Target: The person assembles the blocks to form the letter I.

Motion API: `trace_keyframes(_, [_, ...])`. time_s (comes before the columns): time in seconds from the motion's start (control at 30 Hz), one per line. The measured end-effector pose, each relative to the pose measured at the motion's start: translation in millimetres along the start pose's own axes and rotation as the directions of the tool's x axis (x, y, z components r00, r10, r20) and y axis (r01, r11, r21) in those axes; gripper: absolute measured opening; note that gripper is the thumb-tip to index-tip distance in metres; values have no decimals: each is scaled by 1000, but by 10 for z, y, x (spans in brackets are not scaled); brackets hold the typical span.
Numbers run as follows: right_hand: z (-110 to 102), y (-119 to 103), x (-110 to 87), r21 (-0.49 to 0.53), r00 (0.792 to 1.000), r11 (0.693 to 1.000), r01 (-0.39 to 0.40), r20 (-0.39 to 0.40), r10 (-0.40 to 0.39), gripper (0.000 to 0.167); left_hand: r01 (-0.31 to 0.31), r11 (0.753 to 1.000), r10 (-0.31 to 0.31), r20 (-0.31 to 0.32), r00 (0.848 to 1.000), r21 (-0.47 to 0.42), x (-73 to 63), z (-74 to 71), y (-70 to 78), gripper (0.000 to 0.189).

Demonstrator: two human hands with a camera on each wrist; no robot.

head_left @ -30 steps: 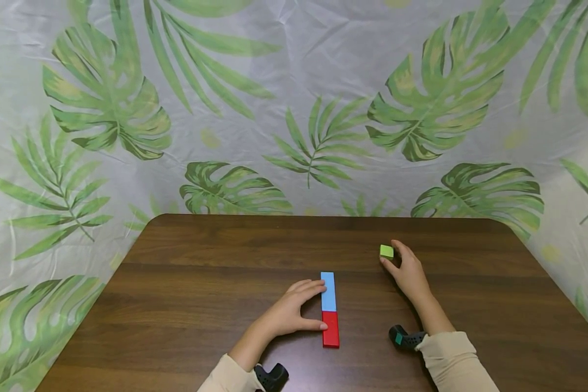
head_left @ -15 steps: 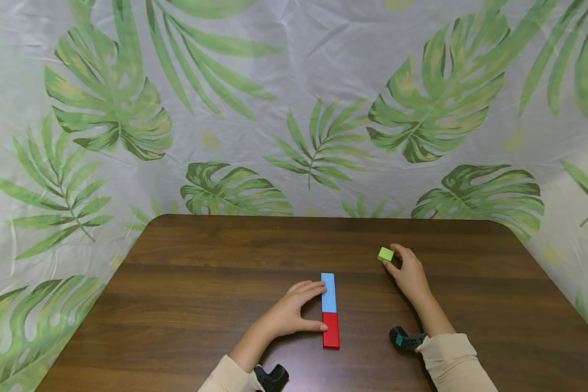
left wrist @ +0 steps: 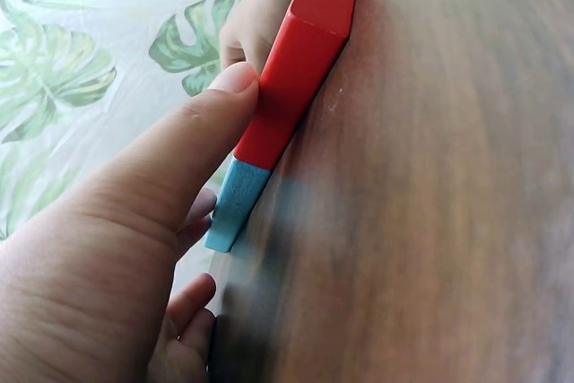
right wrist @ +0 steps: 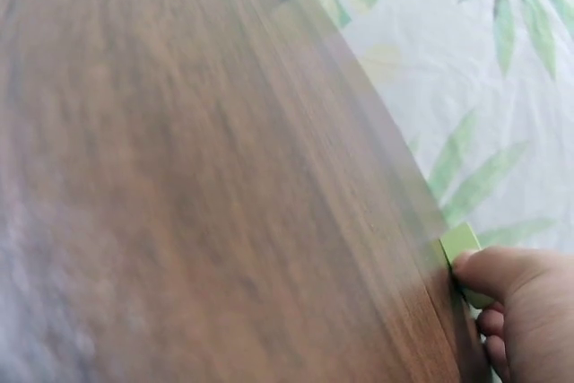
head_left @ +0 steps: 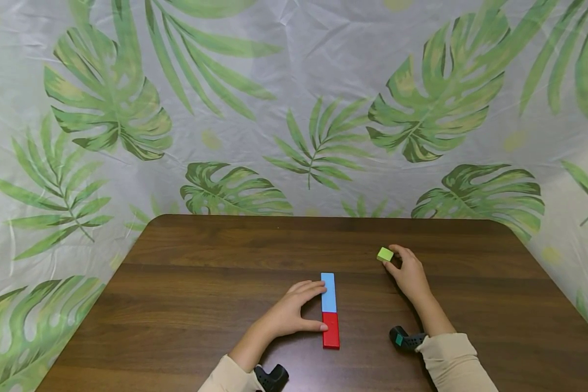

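Observation:
A light blue block (head_left: 328, 296) and a red block (head_left: 331, 335) lie end to end in one line on the table. My left hand (head_left: 288, 313) is spread beside them, its thumb touching the red block and an index fingertip at the blue one; the left wrist view shows the thumb (left wrist: 235, 80) against the red block's side. Farther back and to the right, my right hand (head_left: 410, 275) pinches a small light green block (head_left: 384, 254) between thumb and finger. In the right wrist view, the thumb partly covers this green block (right wrist: 460, 241).
The dark brown wooden table (head_left: 215, 245) has rounded far corners. Behind it hangs a pale leaf-patterned cloth (head_left: 318, 65). Each wrist wears a black device, such as the right one (head_left: 405, 338).
The green block has turned slightly and shifted a little to the left and nearer, with the right hand on it. The left hand and the red and blue blocks stay put.

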State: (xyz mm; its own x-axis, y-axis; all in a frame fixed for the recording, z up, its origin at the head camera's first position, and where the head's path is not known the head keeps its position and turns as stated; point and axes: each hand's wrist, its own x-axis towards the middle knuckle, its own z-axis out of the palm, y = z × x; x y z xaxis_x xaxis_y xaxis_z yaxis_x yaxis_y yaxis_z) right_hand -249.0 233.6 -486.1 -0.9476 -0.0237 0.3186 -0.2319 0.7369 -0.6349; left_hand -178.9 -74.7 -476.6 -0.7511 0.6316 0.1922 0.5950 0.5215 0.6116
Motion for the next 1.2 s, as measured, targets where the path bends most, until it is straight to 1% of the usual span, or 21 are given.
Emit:
trace_keyframes(0.23, [-8, -47, -21, -2, 1000, 1000, 8, -5, -8, 43, 16, 1000, -16, 13, 1000, -22, 1, -14, 7, 73])
trace_keyframes(0.43, [-13, -90, -39, 11, 1000, 1000, 4, 7, -4, 44, 11, 1000, -11, 17, 1000, -14, 3, -5, -5, 73])
trace_keyframes(0.77, [-1, -181, -46, 32, 996, 996, 82, -41, -81, 43, 3, 1000, -3, 10, 1000, -7, 5, -8, 2, 73])
trace_keyframes(1.1, [20, -275, -45, 65, 994, 992, 106, -35, -104, 44, 11, 1000, -11, 13, 1000, -12, 2, -11, 3, 73])
trace_keyframes(1.2, [30, -307, -43, 79, 992, 990, 121, -35, -118, 44, 0, 1000, 0, 6, 1000, -2, -1, -5, -4, 73])
